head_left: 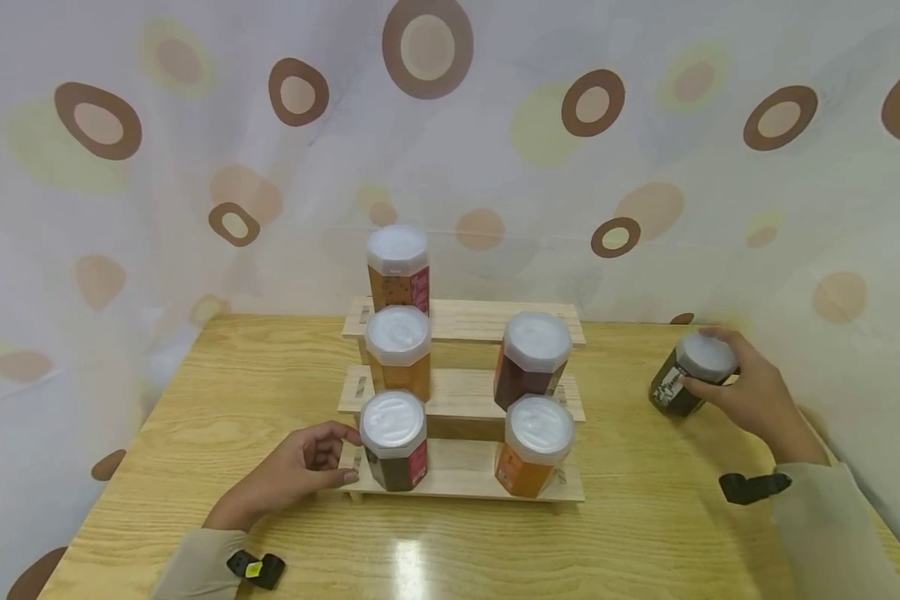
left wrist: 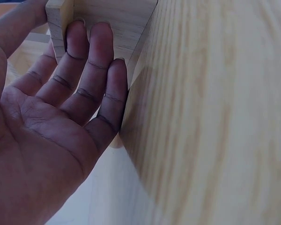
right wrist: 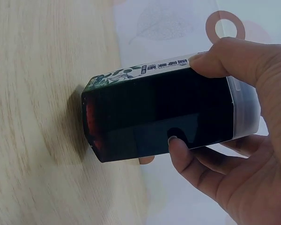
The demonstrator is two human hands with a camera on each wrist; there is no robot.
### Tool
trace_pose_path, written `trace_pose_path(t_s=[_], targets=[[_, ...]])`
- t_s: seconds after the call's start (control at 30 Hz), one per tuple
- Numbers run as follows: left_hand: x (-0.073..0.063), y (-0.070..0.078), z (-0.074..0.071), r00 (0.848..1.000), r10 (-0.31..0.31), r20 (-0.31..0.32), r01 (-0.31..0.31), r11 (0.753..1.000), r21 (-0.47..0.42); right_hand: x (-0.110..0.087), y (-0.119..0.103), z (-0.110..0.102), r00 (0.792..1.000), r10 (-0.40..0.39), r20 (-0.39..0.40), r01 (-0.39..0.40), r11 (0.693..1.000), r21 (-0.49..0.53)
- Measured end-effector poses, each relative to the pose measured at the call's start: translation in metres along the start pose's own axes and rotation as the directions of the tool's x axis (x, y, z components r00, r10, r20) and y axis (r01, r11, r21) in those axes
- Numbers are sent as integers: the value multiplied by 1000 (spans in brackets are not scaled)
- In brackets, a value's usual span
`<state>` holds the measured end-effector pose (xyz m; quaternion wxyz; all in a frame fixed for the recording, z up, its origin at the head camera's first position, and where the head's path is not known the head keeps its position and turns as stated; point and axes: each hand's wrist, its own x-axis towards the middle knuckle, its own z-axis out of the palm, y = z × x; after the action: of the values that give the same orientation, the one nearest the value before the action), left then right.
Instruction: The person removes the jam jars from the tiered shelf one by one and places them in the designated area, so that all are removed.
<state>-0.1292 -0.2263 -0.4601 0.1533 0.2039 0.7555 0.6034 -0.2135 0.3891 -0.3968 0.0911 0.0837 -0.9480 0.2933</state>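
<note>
At the right of the table, my right hand [head_left: 750, 392] holds a dark hexagonal jar [head_left: 671, 392] with a whitish lid, thumb on one side and fingers on the other. The right wrist view shows this jar [right wrist: 154, 110] tilted, its base close to the tabletop and a leafy label along one face. My left hand [head_left: 285, 471] grips the left end of the wooden tiered rack [head_left: 461, 467]. Its thumb and fingers surround the board's end [left wrist: 61, 23], beside a dark jar with a pink label [head_left: 397, 462] on the lowest tier.
An orange jar [head_left: 525, 467] stands on the lowest tier's right. The middle tier bears an amber jar [head_left: 401, 371] and a dark reddish jar [head_left: 525, 383]. Another amber jar [head_left: 393, 287] is at the top left. A patterned cloth [head_left: 480, 167] hangs behind the wooden table [head_left: 270, 358].
</note>
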Motion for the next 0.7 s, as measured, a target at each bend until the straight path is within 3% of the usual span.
trace_pose_path(t_s=[0.7], targets=[[0, -2, -1, 1000, 9, 4, -9, 1000, -9, 0, 12, 8, 999, -43, -12, 43, 999, 23]])
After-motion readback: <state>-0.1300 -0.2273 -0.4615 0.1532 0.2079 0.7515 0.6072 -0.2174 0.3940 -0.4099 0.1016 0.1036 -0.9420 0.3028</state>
